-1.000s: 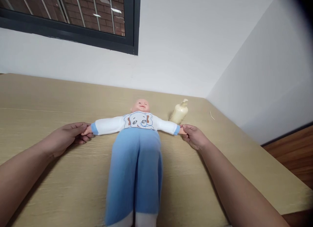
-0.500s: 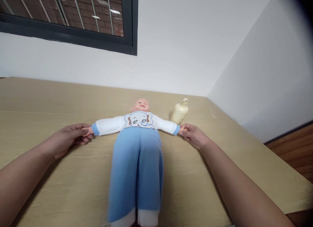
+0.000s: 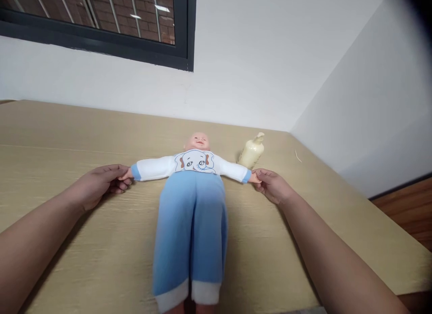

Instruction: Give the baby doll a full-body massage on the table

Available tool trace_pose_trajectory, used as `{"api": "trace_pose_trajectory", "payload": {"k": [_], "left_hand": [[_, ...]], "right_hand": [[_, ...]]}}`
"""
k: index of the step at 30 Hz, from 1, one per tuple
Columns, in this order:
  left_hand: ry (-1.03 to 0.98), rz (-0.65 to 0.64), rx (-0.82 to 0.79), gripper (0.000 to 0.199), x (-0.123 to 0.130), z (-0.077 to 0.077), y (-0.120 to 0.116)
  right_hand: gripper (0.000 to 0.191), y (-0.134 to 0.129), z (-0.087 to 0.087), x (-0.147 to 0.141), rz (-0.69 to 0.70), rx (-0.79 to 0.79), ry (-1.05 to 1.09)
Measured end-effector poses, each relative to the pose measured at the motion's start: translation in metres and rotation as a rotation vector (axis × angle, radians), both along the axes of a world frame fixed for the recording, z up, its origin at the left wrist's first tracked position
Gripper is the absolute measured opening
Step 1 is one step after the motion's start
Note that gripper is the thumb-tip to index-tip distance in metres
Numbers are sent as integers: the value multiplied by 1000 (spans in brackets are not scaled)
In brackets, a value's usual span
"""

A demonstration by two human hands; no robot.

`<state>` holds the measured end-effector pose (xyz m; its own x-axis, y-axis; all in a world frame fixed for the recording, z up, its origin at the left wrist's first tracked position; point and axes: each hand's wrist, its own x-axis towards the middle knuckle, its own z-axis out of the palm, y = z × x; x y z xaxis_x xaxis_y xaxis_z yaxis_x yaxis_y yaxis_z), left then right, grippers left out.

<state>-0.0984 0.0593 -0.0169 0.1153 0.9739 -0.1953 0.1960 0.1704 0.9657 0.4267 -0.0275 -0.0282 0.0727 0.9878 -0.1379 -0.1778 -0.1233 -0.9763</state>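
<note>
Two bare forearms [image 3: 43, 235], tapering toward wrists [image 3: 78, 207], bare hands [image 3: 97, 184]

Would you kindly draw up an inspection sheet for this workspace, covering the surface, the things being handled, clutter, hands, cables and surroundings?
Surface: pale wood-coloured tabletop, with fine horizontal texture.
Things handled: bald baby doll in a white elephant-print top and blue trousers, lying face up, arms spread wide.
Clutter: cream-coloured bottle with a pump-like top, just beyond the doll's arm at picture right; thin pale strand farther right, material unclear.
Left hand: fingers closed on the doll's hand at picture left.
Right hand: fingers closed on the doll's other hand.
Cables: nothing seen.
Surroundings: plain white wall; dark-framed window showing bars and brick; brown wood-grained panel at right.
</note>
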Motion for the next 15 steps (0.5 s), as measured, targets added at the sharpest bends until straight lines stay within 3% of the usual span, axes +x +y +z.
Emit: {"api": "trace_pose_trajectory", "payload": {"k": [3, 9, 15], "left_hand": [[-45, -20, -49, 39, 0, 1, 1], [-10, -11, 0, 33, -1, 1, 1], [-10, -40, -10, 36, -5, -2, 2]], "right_hand": [[30, 0, 2, 2, 9, -16, 27], [24, -2, 8, 1, 47, -28, 55], [27, -6, 11, -3, 89, -31, 4]]}}
